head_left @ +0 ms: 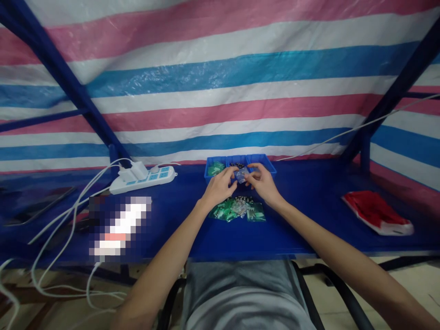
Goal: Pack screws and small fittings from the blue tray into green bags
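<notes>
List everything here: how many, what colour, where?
Flat table: one, blue, centre.
Striped plastic sheeting: uncounted, red-white-blue, behind.
Slanted posts: two, dark blue, either side.
Three-section plastic tray: one, blue, table's rear.
Tray packets: uncounted, green, left compartment.
Tiny parts: uncounted, dark, middle compartment.
Packet pile: one, green and clear, on table.
Long power strip: one, white, left.
Block plugs: two, white, on strip.
Thin cables: several, white, mostly left.
Pixelated object: one, mostly white, front left.
Soft-looking bundle: one, red and white, right.
Chair arms: two, black, below table.
Film packet: one, clear, between hands.
Lap: one, grey-clothed, bottom centre.
Left hand and right hand: two, bare, holding film packet.
</notes>
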`<state>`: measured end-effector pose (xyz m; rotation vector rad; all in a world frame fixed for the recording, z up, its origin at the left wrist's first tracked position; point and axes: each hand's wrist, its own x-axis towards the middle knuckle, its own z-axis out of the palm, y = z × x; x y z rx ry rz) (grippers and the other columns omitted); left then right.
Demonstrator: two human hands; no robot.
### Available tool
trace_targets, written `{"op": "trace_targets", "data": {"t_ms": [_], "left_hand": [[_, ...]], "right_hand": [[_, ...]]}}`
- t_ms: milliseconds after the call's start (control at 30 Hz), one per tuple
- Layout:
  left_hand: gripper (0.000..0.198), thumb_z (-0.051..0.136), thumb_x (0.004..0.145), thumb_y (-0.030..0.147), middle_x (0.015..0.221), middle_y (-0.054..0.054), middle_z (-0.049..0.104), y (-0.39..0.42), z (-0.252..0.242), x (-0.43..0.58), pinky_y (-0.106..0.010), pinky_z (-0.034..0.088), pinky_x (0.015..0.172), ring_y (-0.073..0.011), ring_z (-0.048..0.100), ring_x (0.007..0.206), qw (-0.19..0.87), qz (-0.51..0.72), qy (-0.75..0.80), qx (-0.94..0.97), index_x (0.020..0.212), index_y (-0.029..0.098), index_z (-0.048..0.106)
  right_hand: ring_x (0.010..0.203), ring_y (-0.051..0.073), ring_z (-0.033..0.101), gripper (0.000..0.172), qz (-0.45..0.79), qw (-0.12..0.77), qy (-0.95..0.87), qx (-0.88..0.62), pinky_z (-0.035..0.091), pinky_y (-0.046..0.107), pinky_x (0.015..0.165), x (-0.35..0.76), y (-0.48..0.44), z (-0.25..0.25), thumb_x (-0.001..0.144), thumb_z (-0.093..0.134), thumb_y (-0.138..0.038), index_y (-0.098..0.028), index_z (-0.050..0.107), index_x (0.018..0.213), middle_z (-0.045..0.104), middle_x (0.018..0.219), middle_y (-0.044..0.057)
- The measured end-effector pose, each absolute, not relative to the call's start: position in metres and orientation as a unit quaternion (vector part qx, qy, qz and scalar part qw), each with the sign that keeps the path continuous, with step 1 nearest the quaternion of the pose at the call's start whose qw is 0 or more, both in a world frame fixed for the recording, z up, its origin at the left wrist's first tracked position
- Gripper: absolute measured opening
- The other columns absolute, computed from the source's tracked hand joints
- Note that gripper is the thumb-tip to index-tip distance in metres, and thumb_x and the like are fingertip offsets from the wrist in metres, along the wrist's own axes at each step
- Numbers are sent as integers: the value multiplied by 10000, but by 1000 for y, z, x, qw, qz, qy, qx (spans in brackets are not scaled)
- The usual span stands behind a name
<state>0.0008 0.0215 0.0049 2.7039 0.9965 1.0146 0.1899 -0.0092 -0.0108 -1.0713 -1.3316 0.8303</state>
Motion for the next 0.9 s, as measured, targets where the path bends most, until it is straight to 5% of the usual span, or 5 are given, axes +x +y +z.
{"op": "trace_targets", "data": {"t_ms": [167, 400, 533, 733, 900], "left_hand": [[191, 513, 976, 280, 1003, -30, 611, 20, 8, 0, -287, 481, 723, -144, 598, 777, 29, 325, 310, 893, 1135, 215, 597], [223, 435, 1026, 306, 978, -45, 604, 22, 9, -1, -294, 478, 774, -163, 609, 879, 13, 351, 315, 882, 1007, 192, 625], [244, 422, 1032, 324, 940, -49, 618, 20, 12, 0, -301, 475, 779, -173, 610, 874, 20, 359, 322, 876, 960, 182, 608], [223, 444, 1023, 337, 897, -32, 651, 19, 11, 1, -293, 485, 739, -167, 624, 793, 55, 366, 326, 870, 1135, 192, 570], [233, 461, 1007, 299, 915, -36, 651, 22, 9, -1, -297, 497, 762, -159, 623, 784, 32, 389, 346, 853, 1186, 188, 561]], "right_hand": [[605, 179, 659, 414, 363, 572, -587, -443, 455, 255, 493, 189, -11, -9, 804, 696, -463, -202, 560, 1096, 669, 701, 8], [696, 218, 706, 405, 393, 525, -600, -458, 456, 259, 489, 187, -12, -9, 806, 685, -503, -172, 613, 1029, 739, 838, 87], [650, 196, 664, 279, 292, 496, -658, -485, 487, 301, 589, 190, -11, -9, 847, 636, -449, -184, 682, 924, 716, 754, 48], [699, 217, 674, 263, 239, 501, -675, -487, 520, 337, 662, 203, -6, -1, 856, 620, -433, -185, 706, 880, 728, 798, 59], [672, 233, 687, 394, 221, 582, -597, -505, 523, 336, 624, 229, 7, 2, 819, 661, -471, -184, 607, 1083, 710, 772, 56]]}}
